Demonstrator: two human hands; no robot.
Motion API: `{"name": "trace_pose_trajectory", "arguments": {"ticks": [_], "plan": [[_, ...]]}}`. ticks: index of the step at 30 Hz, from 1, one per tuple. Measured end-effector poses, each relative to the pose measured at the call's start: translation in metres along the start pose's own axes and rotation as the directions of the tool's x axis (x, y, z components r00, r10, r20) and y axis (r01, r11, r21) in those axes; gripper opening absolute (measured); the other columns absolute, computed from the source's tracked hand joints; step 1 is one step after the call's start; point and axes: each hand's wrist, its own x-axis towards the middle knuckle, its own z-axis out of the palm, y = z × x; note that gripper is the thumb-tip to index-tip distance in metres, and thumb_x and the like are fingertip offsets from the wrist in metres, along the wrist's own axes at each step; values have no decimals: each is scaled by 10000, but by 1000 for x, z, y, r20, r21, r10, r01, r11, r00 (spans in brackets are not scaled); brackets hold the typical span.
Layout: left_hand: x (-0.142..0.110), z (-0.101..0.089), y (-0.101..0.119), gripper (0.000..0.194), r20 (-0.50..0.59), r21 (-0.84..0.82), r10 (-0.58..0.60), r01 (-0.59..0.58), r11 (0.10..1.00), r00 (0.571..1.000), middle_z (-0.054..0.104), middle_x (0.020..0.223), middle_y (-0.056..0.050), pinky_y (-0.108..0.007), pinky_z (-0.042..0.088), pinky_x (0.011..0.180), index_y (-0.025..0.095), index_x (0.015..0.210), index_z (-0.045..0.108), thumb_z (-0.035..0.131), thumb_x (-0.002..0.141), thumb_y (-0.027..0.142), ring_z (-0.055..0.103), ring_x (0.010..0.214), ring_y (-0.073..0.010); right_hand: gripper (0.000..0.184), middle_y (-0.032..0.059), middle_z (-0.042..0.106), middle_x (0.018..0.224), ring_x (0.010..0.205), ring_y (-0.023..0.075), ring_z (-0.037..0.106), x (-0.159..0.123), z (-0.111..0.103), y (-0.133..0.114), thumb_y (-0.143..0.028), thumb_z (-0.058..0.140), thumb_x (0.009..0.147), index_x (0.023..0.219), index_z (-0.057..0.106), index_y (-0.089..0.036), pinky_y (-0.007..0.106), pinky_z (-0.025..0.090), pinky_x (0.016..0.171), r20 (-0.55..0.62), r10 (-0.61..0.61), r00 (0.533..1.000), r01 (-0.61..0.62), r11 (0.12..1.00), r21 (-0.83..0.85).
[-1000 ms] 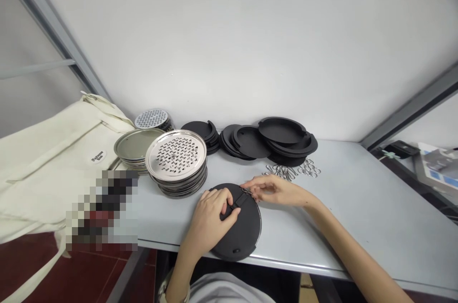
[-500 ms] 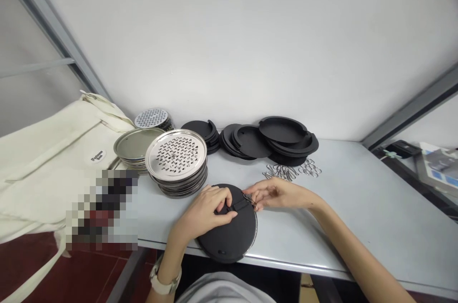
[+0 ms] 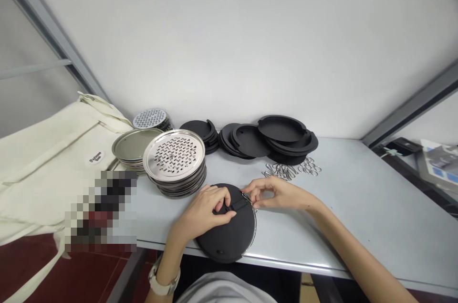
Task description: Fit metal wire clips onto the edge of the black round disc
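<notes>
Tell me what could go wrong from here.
The black disc reaches the table's front edge; it might slip off if the left hand eases.
The small wire clip at the right hand's fingertips could slip away.
The black covers are piled crookedly and might slide if bumped.

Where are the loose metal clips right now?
The metal clips lie right of centre in the head view, on the table, between the black trays and the right hand.
</notes>
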Motion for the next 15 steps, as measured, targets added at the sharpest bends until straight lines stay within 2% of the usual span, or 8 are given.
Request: {"name": "trace_pose_trajectory", "arguments": {"ticks": [3, 9, 15], "plan": [[-1, 0, 1, 199, -2, -4, -1, 1, 1000, 1000, 450, 657, 85, -251, 312, 692, 210, 795, 482, 673, 790, 265, 438, 659, -106, 376, 52, 684, 889, 815, 152, 625, 0, 0, -1, -328, 705, 797, 1123, 628, -157, 321, 507, 814, -2, -1, 1000, 1, 1000, -9], [-2, 0, 0, 184, 12, -10, 7, -7, 1000, 1000, 468, 674, 74, -256, 316, 701, 213, 816, 491, 646, 841, 308, 449, 680, -117, 308, 68, 688, 888, 833, 170, 653, 2, 2, 0, -323, 698, 804, 1039, 633, -136, 357, 517, 833, 22, 19, 1000, -21, 993, 116], [-1, -3, -1, 205, 36, -41, 13, -12, 999, 999, 466, 686, 66, -250, 321, 703, 213, 823, 505, 646, 851, 360, 442, 706, -124, 336, 71, 693, 882, 827, 166, 655, 6, 2, 5, -317, 735, 772, 1028, 634, -125, 352, 520, 825, 34, 26, 999, -32, 983, 183]]}}
